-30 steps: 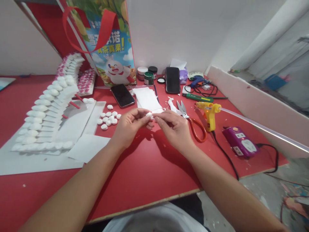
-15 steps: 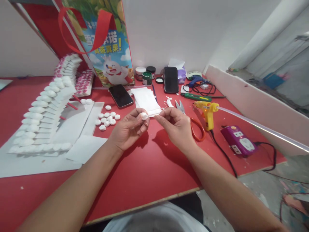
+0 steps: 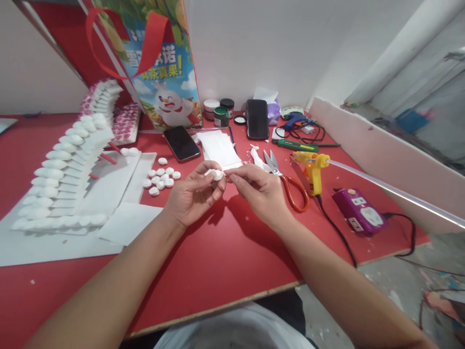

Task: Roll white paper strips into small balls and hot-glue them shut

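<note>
My left hand [image 3: 196, 194] pinches a small white wrapped piece [image 3: 218, 175] between thumb and fingers, above the red table. Close against it on the right, my right hand [image 3: 256, 190] has thumb and forefinger pressed together at the piece's edge; whatever they grip is too small to make out. Behind my hands lies a stack of white sheets [image 3: 219, 149]. Several round white pieces [image 3: 160, 182] are grouped left of my left hand. Red-handled scissors [image 3: 295, 194] lie with blades parted, just beyond my right hand.
A white padded structure [image 3: 69, 174] stands on white boards at left. Behind are a phone [image 3: 181, 143], a second phone [image 3: 257, 119], paint jars [image 3: 221, 117] and a tall bag [image 3: 167, 72]. A yellow glue gun [image 3: 313, 169] and purple power socket [image 3: 359, 211] sit at right.
My right hand has moved left, closing the gap to the piece in my left hand. The white piece now shows a loose flap on its left. More of the scissors is visible.
</note>
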Demonstrator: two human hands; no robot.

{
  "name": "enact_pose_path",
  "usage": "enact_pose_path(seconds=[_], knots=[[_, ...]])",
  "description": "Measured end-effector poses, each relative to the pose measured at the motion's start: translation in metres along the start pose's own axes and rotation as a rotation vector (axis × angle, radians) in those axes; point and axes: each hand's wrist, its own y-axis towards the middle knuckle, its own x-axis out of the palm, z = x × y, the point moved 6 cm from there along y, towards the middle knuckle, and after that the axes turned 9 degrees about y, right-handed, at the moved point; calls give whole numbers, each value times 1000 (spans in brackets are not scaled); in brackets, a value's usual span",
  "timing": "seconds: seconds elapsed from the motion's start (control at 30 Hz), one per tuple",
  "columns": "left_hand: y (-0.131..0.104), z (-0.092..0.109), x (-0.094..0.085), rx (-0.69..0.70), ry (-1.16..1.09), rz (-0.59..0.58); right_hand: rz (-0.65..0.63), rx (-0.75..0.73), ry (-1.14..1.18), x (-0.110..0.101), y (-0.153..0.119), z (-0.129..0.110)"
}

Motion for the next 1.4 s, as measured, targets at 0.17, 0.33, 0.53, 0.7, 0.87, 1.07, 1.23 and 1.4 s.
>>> enact_pose_path(seconds=[0.17, 0.33, 0.53, 0.7, 0.87, 1.07, 1.23, 1.4], knots=[[1, -3, -1, 17, 14, -4, 27, 54, 9, 0, -1, 5], [3, -5, 0, 59, 94, -41, 42, 176, 102, 2, -1, 12], [3, -5, 4, 135, 212, -110, 80, 240, 156, 1, -1, 17], [4, -2, 2, 196, 237, -122, 61, 274, 165, 1, -4, 21], [4, -2, 3, 204, 270, -132, 65, 240, 66, -1, -4, 20], [4, -2, 4, 197, 245, -147, 61, 277, 86, -3, -4, 22], [4, -4, 3, 186, 247, -135, 32, 298, 140, 0, -4, 25], [4, -5, 2, 174, 244, -125, 59, 278, -47, -9, -2, 14]])
